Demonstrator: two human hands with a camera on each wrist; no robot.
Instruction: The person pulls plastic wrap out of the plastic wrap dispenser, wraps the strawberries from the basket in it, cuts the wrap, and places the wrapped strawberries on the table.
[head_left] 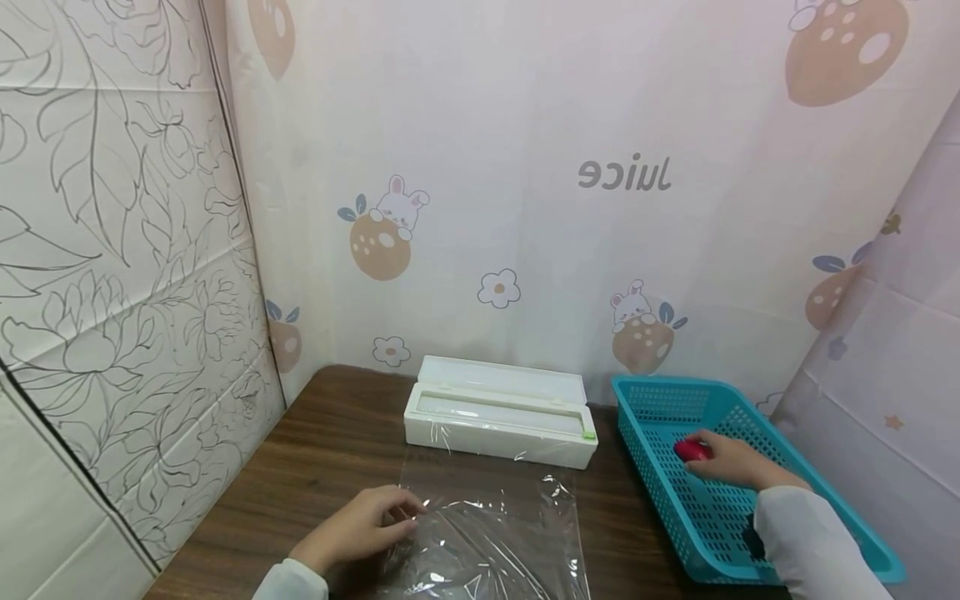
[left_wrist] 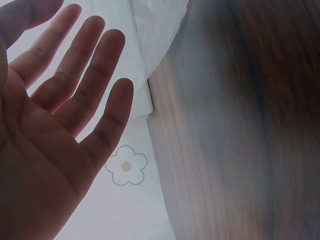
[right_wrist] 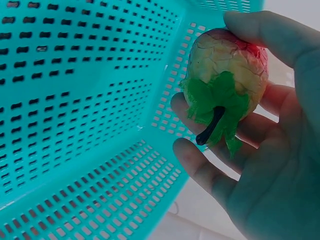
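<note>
My right hand (head_left: pixel 738 462) holds a red artificial fruit (head_left: pixel 693 450) over the blue-green basket (head_left: pixel 701 560). In the right wrist view, thumb and fingers curl round the fruit (right_wrist: pixel 232 60); it has wrinkled red and yellowish skin, green leaves and a dark stem. My left hand (head_left: pixel 367 525) is beside the left edge of a sheet of clear plastic wrap (head_left: pixel 495 533) on the table. Its fingers are loosely spread in the left wrist view, with nothing seen between them; I cannot tell whether the fingertips touch the film.
A white wrap dispenser box (head_left: pixel 502 429) with its lid raised stands behind the sheet, the film running out from its front. Something dark (head_left: pixel 752 537) lies in the basket, partly behind the right sleeve. Patterned cloth walls (head_left: pixel 495 208) enclose the brown wooden table (head_left: pixel 322 454).
</note>
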